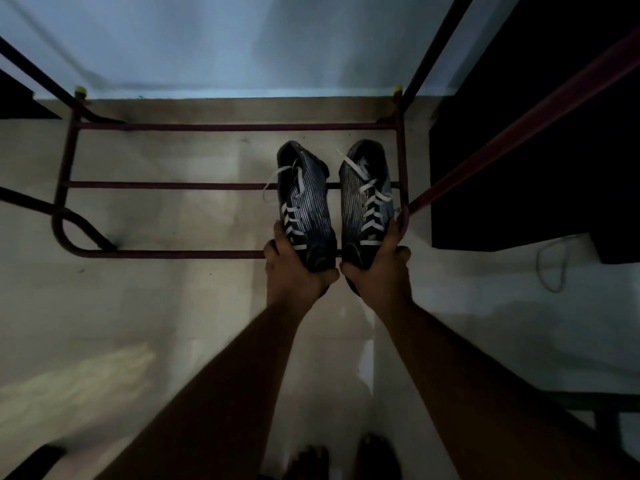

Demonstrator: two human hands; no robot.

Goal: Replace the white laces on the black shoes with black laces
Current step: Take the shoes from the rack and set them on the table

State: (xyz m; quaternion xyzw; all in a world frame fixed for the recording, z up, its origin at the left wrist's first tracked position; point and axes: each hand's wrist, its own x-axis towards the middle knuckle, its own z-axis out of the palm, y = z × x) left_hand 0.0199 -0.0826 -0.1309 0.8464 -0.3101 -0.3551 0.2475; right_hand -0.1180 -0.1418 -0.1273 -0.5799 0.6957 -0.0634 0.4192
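Two black shoes with pale stripes and white laces lie side by side over the bars of a dark red metal rack [166, 185], toes toward me. My left hand [292, 268] grips the toe of the left shoe [306, 202]. My right hand [382, 268] grips the toe of the right shoe [367, 199]. Loose white lace ends hang off the left shoe's far side. No black laces are in view.
The rack stands on a pale tiled floor against a light wall. A large dark block [540, 150] sits right of the rack, with a thin pale cord [554, 268] on the floor below it. My bare feet [343, 459] show at the bottom edge.
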